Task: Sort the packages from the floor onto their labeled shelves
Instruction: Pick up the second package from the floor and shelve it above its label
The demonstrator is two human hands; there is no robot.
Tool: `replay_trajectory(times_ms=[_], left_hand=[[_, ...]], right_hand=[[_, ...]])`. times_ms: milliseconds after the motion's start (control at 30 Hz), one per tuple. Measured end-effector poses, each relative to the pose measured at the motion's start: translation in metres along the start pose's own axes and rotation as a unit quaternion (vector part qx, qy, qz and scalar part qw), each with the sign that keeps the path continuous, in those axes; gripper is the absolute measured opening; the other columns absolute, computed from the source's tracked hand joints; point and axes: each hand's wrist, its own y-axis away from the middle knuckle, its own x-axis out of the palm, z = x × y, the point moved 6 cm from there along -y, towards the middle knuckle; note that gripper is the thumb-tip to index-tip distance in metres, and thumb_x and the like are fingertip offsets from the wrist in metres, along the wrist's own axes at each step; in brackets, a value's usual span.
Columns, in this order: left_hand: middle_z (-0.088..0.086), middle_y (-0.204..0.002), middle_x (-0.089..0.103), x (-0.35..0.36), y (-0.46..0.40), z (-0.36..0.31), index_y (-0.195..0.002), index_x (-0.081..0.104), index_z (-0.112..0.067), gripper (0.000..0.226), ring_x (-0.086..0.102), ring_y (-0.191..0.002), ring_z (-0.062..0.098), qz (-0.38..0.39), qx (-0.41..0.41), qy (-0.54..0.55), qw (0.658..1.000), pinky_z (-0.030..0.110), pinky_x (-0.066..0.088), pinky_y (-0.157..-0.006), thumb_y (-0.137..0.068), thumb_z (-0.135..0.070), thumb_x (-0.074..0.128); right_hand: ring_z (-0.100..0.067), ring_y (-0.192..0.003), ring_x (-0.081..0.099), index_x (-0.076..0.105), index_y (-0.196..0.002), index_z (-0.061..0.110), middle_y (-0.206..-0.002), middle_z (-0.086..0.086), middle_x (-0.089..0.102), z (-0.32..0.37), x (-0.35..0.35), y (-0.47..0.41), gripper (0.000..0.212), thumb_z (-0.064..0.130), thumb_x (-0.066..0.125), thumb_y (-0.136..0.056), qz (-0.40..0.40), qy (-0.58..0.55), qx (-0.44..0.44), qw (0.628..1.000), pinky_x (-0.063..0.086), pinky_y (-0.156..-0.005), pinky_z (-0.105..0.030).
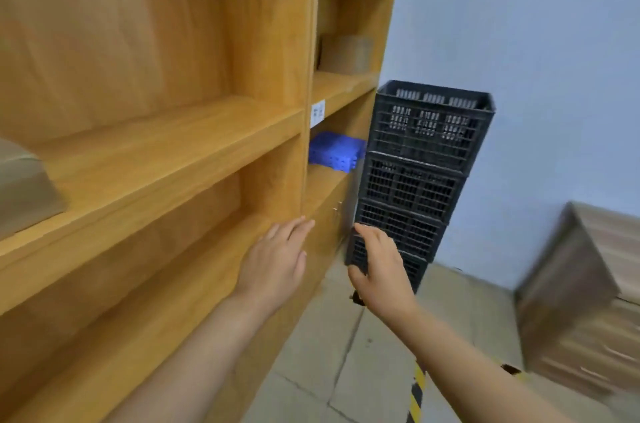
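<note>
Wooden shelving (166, 132), grey floor (374, 353), blue-white wall (536, 42)

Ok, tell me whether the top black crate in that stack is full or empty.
Cannot tell for certain. The top black crate shows its far inner wall through the open rim and nothing sticks up, but its bottom is hidden.

Single head-mounted wide-angle view, tilted and facing forward and down. It looks obliquely along the wooden shelving unit (166, 145) at close range on the left, toward the stacked black crates (415, 173) and the wall (536, 42) beyond. Both forearms enter from the bottom edge.
</note>
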Motion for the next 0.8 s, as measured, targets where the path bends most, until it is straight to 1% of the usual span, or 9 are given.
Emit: replay_trajectory(times_ms=[67,167,267,300,367,467,600,733,800], left_hand=[[-0.002,-0.127,0.059,0.022,-0.012,-0.042,-0.129,0.052,-0.018,0.047,0.054,-0.116,0.021,0.012,0.04,0.028,0.999,0.034,0.048,-0.085,-0.082,-0.014,0.058],[-0.002,-0.124,0.06,0.053,-0.025,-0.111,-0.127,0.053,-0.018,0.044,0.055,-0.113,0.021,0.029,0.099,0.067,0.992,0.033,0.047,-0.085,-0.083,-0.013,0.057],[-0.003,-0.133,0.053,0.085,-0.031,-0.187,-0.135,0.043,-0.02,0.049,0.05,-0.12,0.018,0.058,0.138,0.102,0.983,0.031,0.045,-0.091,-0.087,-0.016,0.052],[-0.004,-0.136,0.05,0.095,-0.031,-0.214,-0.137,0.039,-0.022,0.05,0.048,-0.122,0.017,0.069,0.146,0.11,0.981,0.031,0.044,-0.092,-0.088,-0.018,0.051],[-0.005,-0.141,0.045,0.115,-0.026,-0.269,-0.14,0.034,-0.024,0.052,0.044,-0.126,0.014,0.095,0.162,0.123,0.974,0.031,0.044,-0.094,-0.09,-0.021,0.049],[-0.006,-0.145,0.039,0.145,-0.012,-0.355,-0.142,0.028,-0.025,0.053,0.041,-0.129,0.013,0.144,0.193,0.143,0.96,0.03,0.041,-0.097,-0.093,-0.023,0.045],[-0.006,-0.146,0.037,0.182,0.009,-0.458,-0.143,0.026,-0.027,0.053,0.042,-0.128,0.015,0.185,0.229,0.16,0.942,0.029,0.041,-0.095,-0.093,-0.023,0.044],[-0.007,-0.142,0.041,0.217,0.019,-0.549,-0.141,0.028,-0.029,0.053,0.048,-0.12,0.015,0.217,0.258,0.172,0.926,0.029,0.042,-0.085,-0.091,-0.024,0.044],[-0.006,-0.14,0.043,0.23,0.025,-0.592,-0.14,0.03,-0.029,0.052,0.049,-0.118,0.016,0.238,0.283,0.171,0.913,0.031,0.042,-0.085,-0.091,-0.024,0.045]], right_hand=[[-0.016,-0.133,0.033,0.034,-0.14,0.019,-0.142,0.0,0.038,-0.039,-0.029,0.02,0.066,0.01,0.059,-0.08,-0.027,0.008,0.048,0.998,0.026,-0.112,-0.027],[-0.015,-0.133,0.032,0.032,-0.141,0.02,-0.143,0.001,0.036,-0.092,-0.077,0.056,0.066,0.009,0.059,-0.082,-0.06,0.019,0.119,0.991,0.024,-0.111,-0.025],[-0.014,-0.131,0.032,0.031,-0.141,0.019,-0.141,0.001,0.036,-0.144,-0.127,0.1,0.066,0.01,0.06,-0.082,-0.083,0.034,0.171,0.981,0.019,-0.106,-0.019],[-0.015,-0.132,0.032,0.031,-0.141,0.018,-0.142,0.0,0.036,-0.161,-0.145,0.116,0.067,0.011,0.06,-0.081,-0.092,0.04,0.186,0.977,0.02,-0.107,-0.02],[-0.017,-0.134,0.032,0.029,-0.142,0.017,-0.144,-0.002,0.033,-0.197,-0.18,0.15,0.069,0.013,0.062,-0.081,-0.108,0.05,0.222,0.968,0.025,-0.111,-0.028],[-0.019,-0.135,0.033,0.028,-0.143,0.016,-0.146,-0.003,0.032,-0.253,-0.231,0.201,0.073,0.012,0.064,-0.079,-0.129,0.052,0.271,0.952,0.032,-0.111,-0.036],[-0.02,-0.132,0.035,0.028,-0.143,0.016,-0.144,-0.003,0.031,-0.319,-0.294,0.27,0.072,0.01,0.063,-0.08,-0.15,0.043,0.318,0.935,0.032,-0.111,-0.039],[-0.02,-0.129,0.039,0.027,-0.142,0.019,-0.144,-0.002,0.031,-0.372,-0.347,0.337,0.07,0.011,0.061,-0.081,-0.172,0.047,0.366,0.914,0.036,-0.108,-0.041],[-0.019,-0.128,0.04,0.026,-0.142,0.021,-0.143,-0.001,0.031,-0.394,-0.371,0.369,0.07,0.013,0.061,-0.082,-0.183,0.049,0.388,0.902,0.037,-0.106,-0.042]])
